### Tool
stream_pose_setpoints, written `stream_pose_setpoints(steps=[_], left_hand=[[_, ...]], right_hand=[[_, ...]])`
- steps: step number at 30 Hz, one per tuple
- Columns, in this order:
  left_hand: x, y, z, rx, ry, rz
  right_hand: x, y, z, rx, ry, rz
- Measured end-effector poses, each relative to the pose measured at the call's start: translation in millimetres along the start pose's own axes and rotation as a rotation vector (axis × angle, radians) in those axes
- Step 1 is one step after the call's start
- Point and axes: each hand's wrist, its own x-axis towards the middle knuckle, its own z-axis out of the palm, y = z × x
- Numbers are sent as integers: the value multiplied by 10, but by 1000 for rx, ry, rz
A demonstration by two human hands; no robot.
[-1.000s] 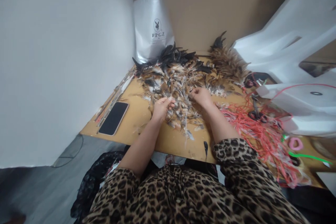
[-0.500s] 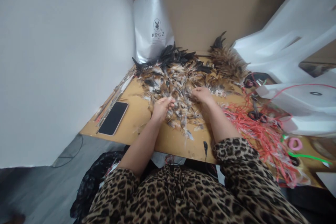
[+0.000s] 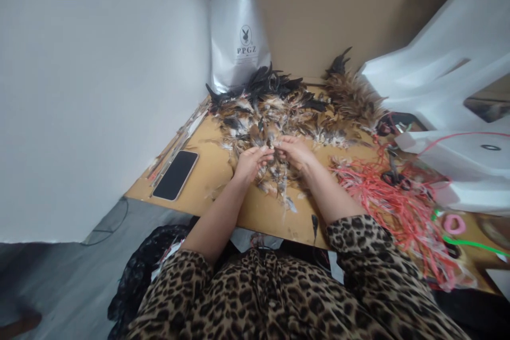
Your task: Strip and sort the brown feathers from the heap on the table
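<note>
A heap of loose brown, white and grey feathers (image 3: 243,122) spreads over the tan table (image 3: 215,186), with long black feathers (image 3: 274,81) along its back edge. Over the front of the heap, my left hand (image 3: 254,160) is closed in a pinch, its fingertips on feathers. My right hand (image 3: 295,150) almost meets it, thumb and fingers also pinched together on feathers. Exactly which feathers each hand grips is blurred. To the right behind the heap lies a bunch of brown feathers (image 3: 353,96).
A phone (image 3: 176,175) lies left, beside thin sticks (image 3: 181,135). A white printed bag (image 3: 239,42) stands at the back. On the right are red plastic strips (image 3: 390,202), dark-handled scissors (image 3: 393,174), a pink ring (image 3: 455,224) and white foam-like pieces (image 3: 450,159).
My right hand has moved left and slightly forward, close to my left hand, so the fingertips of both nearly touch. The whole view has shifted slightly.
</note>
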Motion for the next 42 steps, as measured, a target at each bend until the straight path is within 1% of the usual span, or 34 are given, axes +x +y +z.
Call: stream_pose_setpoints(steps=[4, 9, 17, 23, 28, 32, 34, 37, 40, 42], left_hand=[[8, -20, -8, 2, -10, 2], [9, -31, -7, 5, -23, 5], [24, -47, -8, 20, 1, 54], [25, -37, -2, 3, 23, 36], [7, -27, 0, 41, -6, 21], [14, -28, -16, 56, -19, 24], [23, -25, -27, 39, -1, 36], [28, -10, -37, -3, 7, 16], [18, 9, -39, -22, -63, -45], [12, 18, -40, -29, -106, -83]], right_hand=[[-4, 79, 66, -97, 38, -44], [-35, 70, 94, -197, 74, -80], [-86, -2, 115, -264, 83, -93], [-80, -3, 110, -326, 97, -104], [-52, 23, 80, -380, 91, -132], [-44, 9, 48, -500, 78, -206], [-47, -9, 29, -579, 114, -271], [-52, -33, -3, -743, 200, -422], [-53, -39, -23, -905, 222, -550], [-51, -38, -24, -935, 228, -567]])
